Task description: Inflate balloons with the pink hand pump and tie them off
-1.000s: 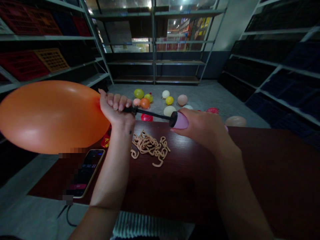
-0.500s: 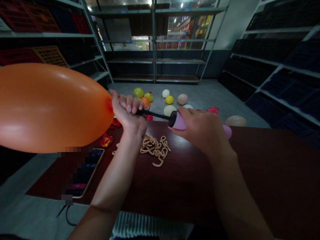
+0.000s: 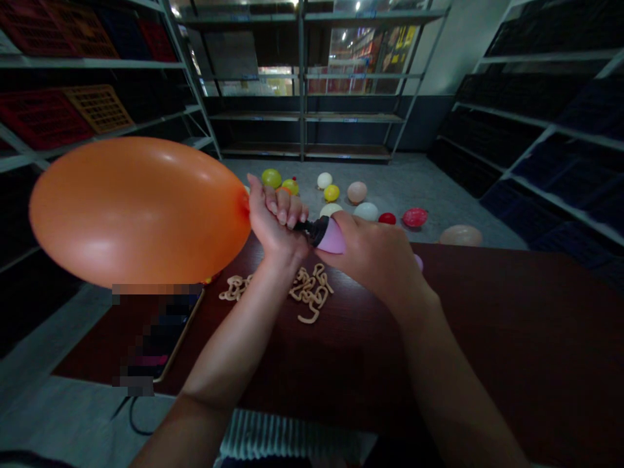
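The left hand point(image 3: 279, 227) and the big orange balloon point(image 3: 141, 211) sit further toward 3 o'clock than half a second ago, so the balloon's far end is in view. The right hand point(image 3: 377, 257) has slid a little toward 9 o'clock, and the pump's point(image 3: 331, 235) black rod hardly shows now.

A tall shelf point(image 3: 351, 117) stands at 12 o'clock, with crates point(image 3: 100, 107) at 10. The brown table point(image 3: 511, 312) runs from 4 o'clock round to 8. The orange balloon is at 9 o'clock, puffed up fat. The left hand curls tight round the pump's black end, with the balloon's neck by its thumb; its fingers hide how the two join. The right hand wraps round the pink tube, on the 3 o'clock side. Small balloons point(image 3: 331, 193) lie on the floor point(image 3: 414, 185) from 12 to 2. A phone point(image 3: 173, 331) rests at 8 o'clock, partly blurred out. Twisty tan bits point(image 3: 312, 296) lie at 6.

It looks like air is being pumped in, with one push nearly done. Another push would call for pulling the hands apart, neck held snug.
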`<action>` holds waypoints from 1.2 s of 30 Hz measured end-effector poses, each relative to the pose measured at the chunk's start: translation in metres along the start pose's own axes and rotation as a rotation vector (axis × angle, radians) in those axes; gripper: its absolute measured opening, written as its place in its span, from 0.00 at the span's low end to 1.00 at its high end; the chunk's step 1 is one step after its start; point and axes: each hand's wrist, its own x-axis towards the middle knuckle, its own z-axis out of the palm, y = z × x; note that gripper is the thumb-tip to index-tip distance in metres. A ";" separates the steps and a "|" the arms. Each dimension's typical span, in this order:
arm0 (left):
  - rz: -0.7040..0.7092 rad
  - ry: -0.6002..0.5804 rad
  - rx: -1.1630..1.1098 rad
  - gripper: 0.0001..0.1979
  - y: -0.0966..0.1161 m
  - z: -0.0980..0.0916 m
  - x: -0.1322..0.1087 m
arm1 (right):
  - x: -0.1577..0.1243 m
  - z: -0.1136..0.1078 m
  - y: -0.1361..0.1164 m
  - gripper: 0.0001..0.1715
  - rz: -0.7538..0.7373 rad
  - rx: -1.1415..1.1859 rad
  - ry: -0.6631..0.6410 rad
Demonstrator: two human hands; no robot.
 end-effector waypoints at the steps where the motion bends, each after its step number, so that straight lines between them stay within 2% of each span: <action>1: 0.003 -0.010 0.008 0.35 0.002 0.000 0.001 | 0.000 0.001 0.001 0.26 -0.007 0.010 0.012; 5: 0.036 -0.033 0.041 0.36 0.006 -0.002 0.004 | 0.000 0.002 0.005 0.28 -0.011 0.033 0.023; 12: 0.102 -0.053 0.007 0.36 0.017 -0.011 0.021 | 0.001 -0.001 0.021 0.27 0.013 0.063 -0.032; 18: 0.157 -0.007 -0.006 0.34 0.035 -0.020 0.035 | 0.000 -0.007 0.038 0.24 0.016 0.079 -0.093; 23: 0.185 0.012 -0.009 0.35 0.044 -0.026 0.040 | -0.002 -0.008 0.045 0.24 0.034 0.064 -0.077; 30: 0.198 0.057 0.014 0.35 0.039 -0.025 0.040 | -0.001 -0.010 0.039 0.24 0.037 -0.007 -0.070; 36: 0.170 0.085 0.035 0.35 0.028 -0.019 0.034 | 0.000 -0.006 0.035 0.24 0.007 -0.122 -0.011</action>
